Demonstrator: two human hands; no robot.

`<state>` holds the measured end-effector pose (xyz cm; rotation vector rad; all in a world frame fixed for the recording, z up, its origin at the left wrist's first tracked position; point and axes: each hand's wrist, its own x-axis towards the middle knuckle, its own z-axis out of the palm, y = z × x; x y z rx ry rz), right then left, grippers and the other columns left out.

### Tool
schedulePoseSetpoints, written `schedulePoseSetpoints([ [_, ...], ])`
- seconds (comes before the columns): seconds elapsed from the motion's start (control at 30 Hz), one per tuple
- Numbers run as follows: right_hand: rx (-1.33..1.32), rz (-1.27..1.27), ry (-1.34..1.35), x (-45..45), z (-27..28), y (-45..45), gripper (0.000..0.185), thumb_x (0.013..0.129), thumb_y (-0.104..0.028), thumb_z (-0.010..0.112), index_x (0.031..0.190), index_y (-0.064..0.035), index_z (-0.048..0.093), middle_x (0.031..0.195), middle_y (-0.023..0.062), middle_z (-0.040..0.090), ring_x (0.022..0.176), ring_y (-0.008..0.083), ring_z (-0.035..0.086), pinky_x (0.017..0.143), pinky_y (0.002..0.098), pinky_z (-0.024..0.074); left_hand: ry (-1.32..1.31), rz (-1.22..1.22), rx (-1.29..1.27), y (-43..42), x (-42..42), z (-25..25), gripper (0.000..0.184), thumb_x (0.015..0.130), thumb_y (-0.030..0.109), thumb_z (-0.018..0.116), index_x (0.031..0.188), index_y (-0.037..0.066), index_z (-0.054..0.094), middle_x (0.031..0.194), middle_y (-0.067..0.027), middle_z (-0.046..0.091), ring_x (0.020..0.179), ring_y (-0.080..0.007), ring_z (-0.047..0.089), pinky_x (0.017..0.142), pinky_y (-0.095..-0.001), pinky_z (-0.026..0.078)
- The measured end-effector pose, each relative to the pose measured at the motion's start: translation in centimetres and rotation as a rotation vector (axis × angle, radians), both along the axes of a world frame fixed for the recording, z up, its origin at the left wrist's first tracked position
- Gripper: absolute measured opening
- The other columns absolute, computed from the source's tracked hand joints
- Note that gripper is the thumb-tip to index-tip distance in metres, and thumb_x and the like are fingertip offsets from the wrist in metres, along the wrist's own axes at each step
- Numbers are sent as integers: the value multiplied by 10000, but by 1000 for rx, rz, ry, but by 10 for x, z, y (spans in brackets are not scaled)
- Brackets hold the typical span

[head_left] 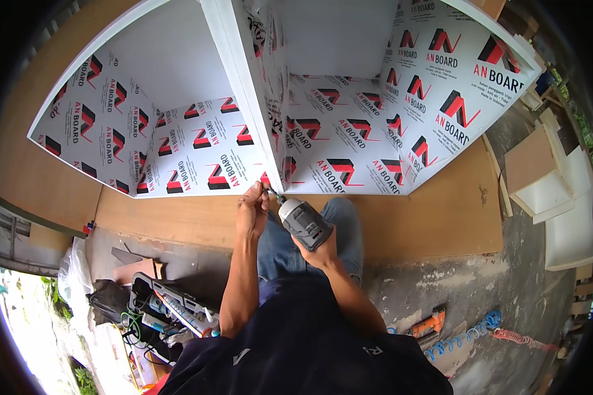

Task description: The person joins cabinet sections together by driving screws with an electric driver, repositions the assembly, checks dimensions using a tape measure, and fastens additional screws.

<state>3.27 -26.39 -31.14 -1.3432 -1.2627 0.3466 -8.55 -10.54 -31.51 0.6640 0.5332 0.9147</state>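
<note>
My right hand (323,250) is wrapped round the grip of a grey and black cordless drill (303,225). The drill points up and left, its bit close to the bottom front edge of a white cabinet (265,131). Beside the bit, my left hand (252,207) has its fingers pinched together near the foot of the middle divider. Whatever sits between those fingertips is too small to make out. ANBOARD print covers the cabinet's inner faces, and the divider splits it into two open bays.
Under the cabinet lies a brown wooden board (435,227). A handsaw (128,257) and an open tool bag (171,306) are at left. An orange nail gun (429,324) and a coiled blue hose (464,336) lie on the floor at right, below white box pieces (540,168).
</note>
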Motion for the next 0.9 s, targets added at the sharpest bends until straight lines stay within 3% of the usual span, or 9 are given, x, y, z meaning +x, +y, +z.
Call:
schedulePoseSetpoints([
  [0.07, 58, -87, -233, 1, 1, -3, 155, 705, -62, 755, 812, -61, 643, 720, 87, 680, 622, 268, 670, 593, 364, 524, -82, 36, -90, -6, 4, 9, 277, 1024, 299, 555, 979, 37, 635, 705, -2, 548, 583, -92, 443, 552, -219, 359],
  [0.27, -19, 49, -312, 16, 5, -4, 187, 682, -75, 757, 817, -51, 630, 715, 122, 648, 623, 322, 633, 596, 365, 515, -366, -81, -220, -9, 11, 24, 352, 1066, 340, 436, 896, 69, 583, 716, 3, 487, 612, -112, 420, 554, -233, 355],
  [0.33, 0, 56, -41, 15, 30, -4, 227, 678, -88, 769, 860, -50, 640, 745, 123, 651, 636, 326, 629, 601, 373, 519, -333, -55, -228, -11, 17, 36, 365, 1068, 353, 424, 915, 61, 581, 743, -5, 489, 622, -115, 414, 557, -231, 355],
  [0.5, 53, 15, -82, 16, 39, -2, 279, 668, -91, 774, 914, -41, 652, 777, 120, 659, 670, 308, 650, 630, 368, 530, -312, -20, -235, -15, 29, 58, 216, 992, 225, 621, 1039, 15, 633, 818, -16, 596, 637, -32, 516, 561, -159, 440],
  [0.57, 32, -4, -211, 19, 32, -1, 280, 654, -68, 765, 910, -38, 654, 786, 113, 661, 673, 298, 653, 647, 367, 533, -327, -32, -239, -13, 31, 61, 214, 993, 227, 619, 1042, 18, 628, 804, -11, 590, 635, -30, 513, 557, -156, 432],
  [0.7, 4, 21, -141, 21, 29, 4, 266, 644, -42, 752, 891, -39, 653, 797, 110, 666, 684, 299, 653, 663, 374, 533, -377, -51, -291, -12, 37, 67, 225, 990, 258, 627, 999, 34, 615, 735, 7, 550, 595, -38, 453, 533, -180, 370],
  [0.8, 63, -63, -334, 21, 31, 6, 264, 643, -33, 749, 891, -38, 657, 811, 112, 672, 701, 288, 657, 683, 368, 535, -397, -66, -269, -10, 41, 66, 257, 986, 298, 631, 962, 43, 612, 693, 20, 525, 563, -54, 403, 526, -208, 327],
  [0.9, 54, -56, -302, 21, 38, 7, 267, 648, -26, 743, 902, -33, 661, 819, 117, 675, 713, 283, 656, 692, 359, 537, -282, -36, -306, -11, 43, 75, 275, 982, 325, 632, 953, 52, 617, 673, 24, 520, 547, -56, 406, 516, -215, 323],
])
